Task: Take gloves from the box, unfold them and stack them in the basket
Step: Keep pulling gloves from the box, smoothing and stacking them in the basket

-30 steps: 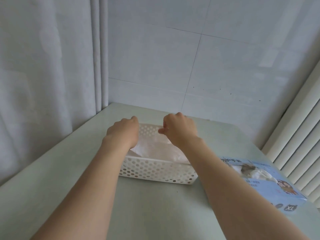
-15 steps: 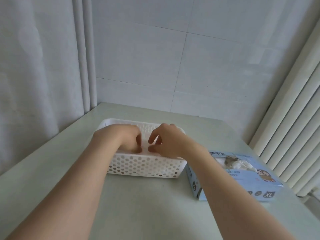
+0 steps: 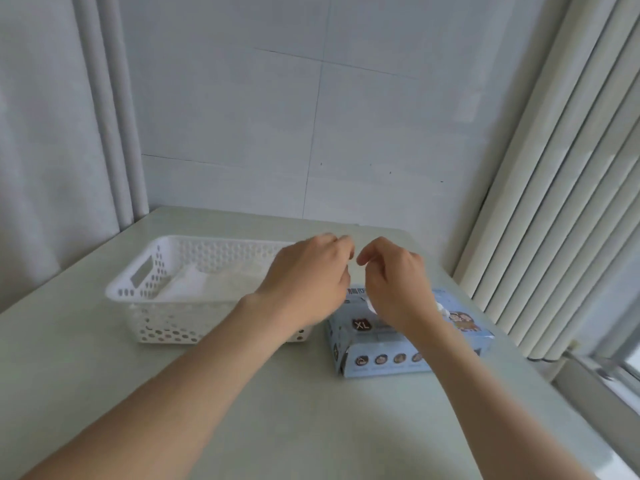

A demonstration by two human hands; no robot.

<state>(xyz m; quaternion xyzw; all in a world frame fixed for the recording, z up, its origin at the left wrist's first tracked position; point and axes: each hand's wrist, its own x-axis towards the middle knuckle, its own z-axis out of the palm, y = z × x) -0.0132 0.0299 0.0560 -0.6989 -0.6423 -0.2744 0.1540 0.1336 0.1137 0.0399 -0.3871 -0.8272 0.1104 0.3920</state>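
Well, a big pale green table (image 3: pixel 311 427) fills the bottom of the view, and a white basket (image 3: pixel 156 327) with lots of little holes sits on it. Behind the basket is a grey wall (image 3: pixel 311 116) with thin lines across it. To the left of the basket hangs a light curtain (image 3: pixel 41 150). Far to the right of the basket are long white blinds (image 3: pixel 571 202) that hang straight down.

The basket has a handle hole in its left end. Inside the basket, flat on the bottom, lies a pile of thin white gloves (image 3: pixel 207 282).

Just to the right of the basket, very near but not touching it, lies a blue box (image 3: pixel 388 358). It has "XL" on top and small round pictures along its front side. A bit of white stuff (image 3: pixel 441 308) pokes out of the hole in the top of the box.

Two bare arms reach in from the bottom. The left hand (image 3: pixel 311 282) is up in the air over the right end of the basket. Its fingers are curled in, and its thumb and first finger are close together. The right hand (image 3: pixel 394 282) is further right of the basket, up over the box. Its fingers are curled too and point toward the left hand. The two hands are near each other but apart. I cannot tell if either hand has hold of anything.
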